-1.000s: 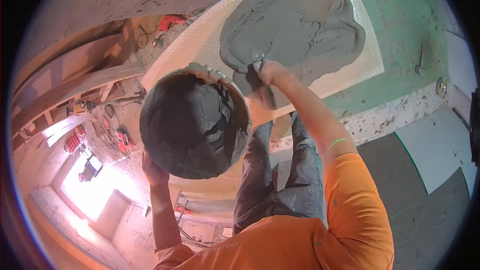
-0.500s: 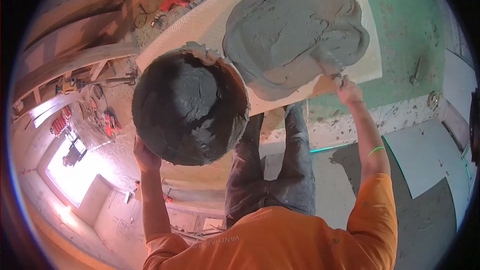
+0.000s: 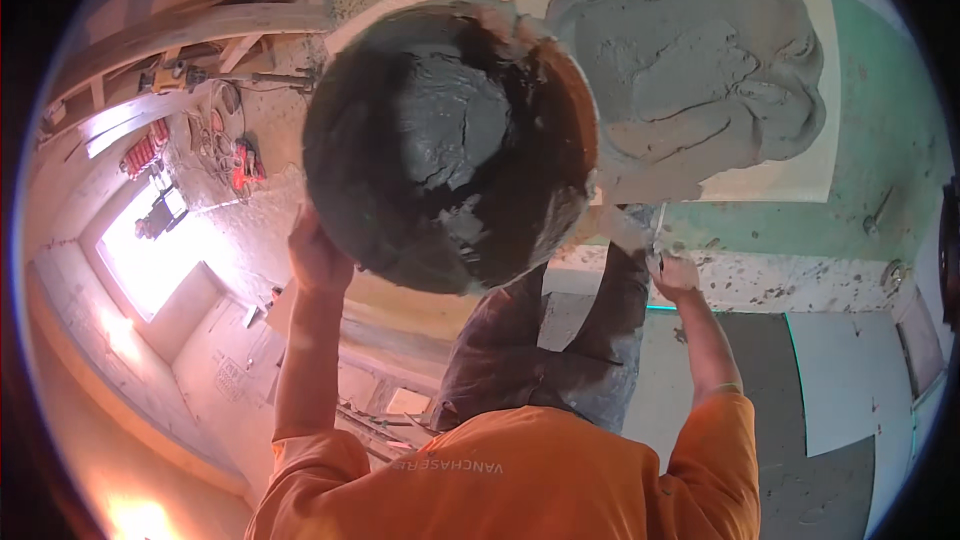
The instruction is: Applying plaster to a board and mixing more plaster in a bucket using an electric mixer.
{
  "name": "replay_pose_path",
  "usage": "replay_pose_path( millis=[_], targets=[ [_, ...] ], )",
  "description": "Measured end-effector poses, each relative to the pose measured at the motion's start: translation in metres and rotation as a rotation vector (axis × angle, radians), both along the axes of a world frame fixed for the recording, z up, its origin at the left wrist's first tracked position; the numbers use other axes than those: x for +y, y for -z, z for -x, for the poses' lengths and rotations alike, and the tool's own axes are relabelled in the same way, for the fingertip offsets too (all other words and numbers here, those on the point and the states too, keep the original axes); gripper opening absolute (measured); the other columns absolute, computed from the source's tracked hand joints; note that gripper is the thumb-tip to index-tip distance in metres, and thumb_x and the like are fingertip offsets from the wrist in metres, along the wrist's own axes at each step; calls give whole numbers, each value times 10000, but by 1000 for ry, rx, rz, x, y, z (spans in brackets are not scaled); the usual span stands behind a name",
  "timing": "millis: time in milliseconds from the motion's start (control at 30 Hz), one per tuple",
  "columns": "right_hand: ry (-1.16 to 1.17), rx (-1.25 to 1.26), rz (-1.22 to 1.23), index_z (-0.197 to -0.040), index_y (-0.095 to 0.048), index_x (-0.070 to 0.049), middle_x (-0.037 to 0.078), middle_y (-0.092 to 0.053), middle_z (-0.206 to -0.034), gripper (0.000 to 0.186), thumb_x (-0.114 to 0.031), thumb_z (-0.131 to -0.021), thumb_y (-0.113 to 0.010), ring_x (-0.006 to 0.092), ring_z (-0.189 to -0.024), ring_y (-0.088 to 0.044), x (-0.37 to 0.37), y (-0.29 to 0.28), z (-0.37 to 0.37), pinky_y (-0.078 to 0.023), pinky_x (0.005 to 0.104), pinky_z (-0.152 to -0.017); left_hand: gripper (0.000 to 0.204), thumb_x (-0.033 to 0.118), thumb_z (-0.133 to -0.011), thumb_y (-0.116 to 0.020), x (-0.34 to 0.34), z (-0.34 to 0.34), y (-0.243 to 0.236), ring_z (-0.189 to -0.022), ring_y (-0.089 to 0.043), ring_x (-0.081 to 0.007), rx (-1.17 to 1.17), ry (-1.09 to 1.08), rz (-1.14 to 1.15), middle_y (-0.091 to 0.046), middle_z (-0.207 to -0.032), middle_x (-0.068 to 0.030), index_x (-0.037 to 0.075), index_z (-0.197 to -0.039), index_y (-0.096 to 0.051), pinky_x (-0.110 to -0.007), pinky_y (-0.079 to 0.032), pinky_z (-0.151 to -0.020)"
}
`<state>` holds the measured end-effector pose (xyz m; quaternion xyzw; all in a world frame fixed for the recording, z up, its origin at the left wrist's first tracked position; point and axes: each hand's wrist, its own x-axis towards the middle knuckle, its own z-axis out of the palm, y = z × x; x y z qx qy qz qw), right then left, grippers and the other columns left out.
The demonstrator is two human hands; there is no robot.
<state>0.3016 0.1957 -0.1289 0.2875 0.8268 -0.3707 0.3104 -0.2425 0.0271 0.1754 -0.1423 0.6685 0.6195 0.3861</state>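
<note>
My left hand (image 3: 322, 252) grips the lower left side of a tilted round bucket (image 3: 578, 105), its fingers partly hidden behind it. Grey mortar (image 3: 455, 115) clings inside, and the bucket's mouth faces up toward me. In my right hand (image 3: 676, 276) is the handle of a trowel (image 3: 625, 228). Its blade, smeared by motion, is beside the bucket's lower right rim and below the edge of a cream panel (image 3: 815, 178). A thick, uneven layer of grey mortar (image 3: 690, 70) covers much of that panel.
Green flooring (image 3: 870, 130) spreads to the right, with a tool (image 3: 880, 208) lying on it. Pale boards (image 3: 860, 370) and a grey patch (image 3: 790, 420) are at lower right. A bright window (image 3: 150, 250), timber beams (image 3: 200, 35) and red tools (image 3: 245, 165) stand to the left.
My right hand drew the trowel off the mortar on the panel, down and left toward the bucket. The mortar's lower right part is reshaped. The bucket appears larger and farther right.
</note>
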Motion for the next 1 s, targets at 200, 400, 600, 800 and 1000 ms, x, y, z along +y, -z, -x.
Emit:
replay_pose_path(
  millis=[200,400,600,800,1000],
  targets=[
    [417,29,-83,-1039,-677,-1,237,-668,-721,412,-388,-995,-543,434,-659,-666,24,-124,26,-505,517,-594,365,234,-1063,-437,-7,8,3,-1151,-626,-219,-82,-95,-105,-660,-1275,-93,14,-1305,-597,-365,-482,-976],
    [407,350,-126,-1097,-666,19,195,-620,-675,326,-274,-965,-613,396,-572,-626,111,-260,117,-465,426,-527,260,204,-1051,-503,-25,-7,-11,-935,-640,-153,-38,-185,-37,-699,-1080,-53,31,-1190,-640,-283,-482,-810],
    [-270,687,-363,-1031,-642,-52,128,-647,-871,247,-216,-863,-719,324,-801,-669,136,-294,332,-519,432,-668,158,187,-1024,-614,-22,-34,-3,-726,-536,-58,45,-192,86,-644,-852,21,41,-979,-657,-221,-407,-668],
    [-761,370,-326,-977,-728,-132,96,-716,-921,279,-362,-821,-742,270,-905,-711,46,-126,470,-556,435,-743,167,184,-1002,-669,4,-54,5,-781,-505,-40,80,-82,45,-611,-871,41,31,-937,-665,-213,-393,-713],
    [-893,234,-37,-1000,-800,-118,72,-771,-1001,251,-268,-854,-662,306,-969,-733,-1,-91,464,-590,449,-778,130,138,-976,-704,16,-59,10,-828,-508,-49,158,-104,49,-601,-888,50,11,-975,-678,-215,-397,-760]
  ],
)
